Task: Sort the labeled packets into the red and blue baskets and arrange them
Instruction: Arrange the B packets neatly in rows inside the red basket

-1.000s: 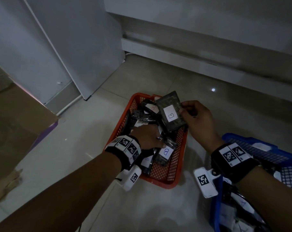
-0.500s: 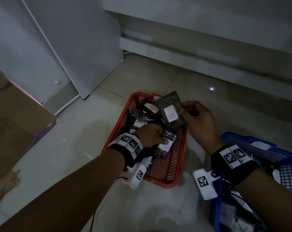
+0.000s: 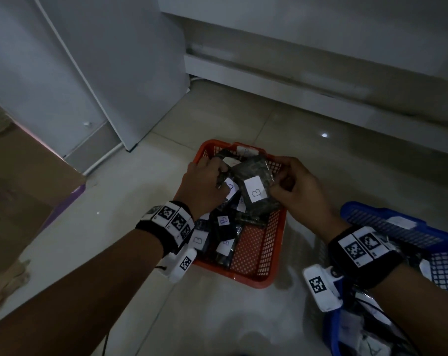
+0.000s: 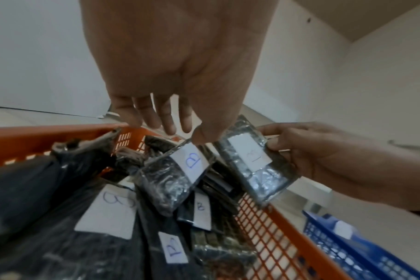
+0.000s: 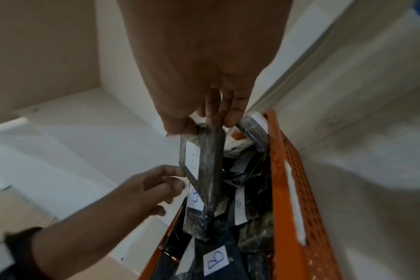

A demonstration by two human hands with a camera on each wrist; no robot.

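— We're both over the red basket [image 3: 269, 242], already crowded with B-labelled packets; the blue basket [image 3: 387, 219] sits just to its right.

— Our right hand [image 3: 302, 191] pinches one B packet [image 3: 253, 194] by its edge above the pile. Our left hand [image 3: 202, 186] pinches another packet [image 4: 173, 174] by its corner.

— Such thin grips could slip, and we'd scatter the heap.
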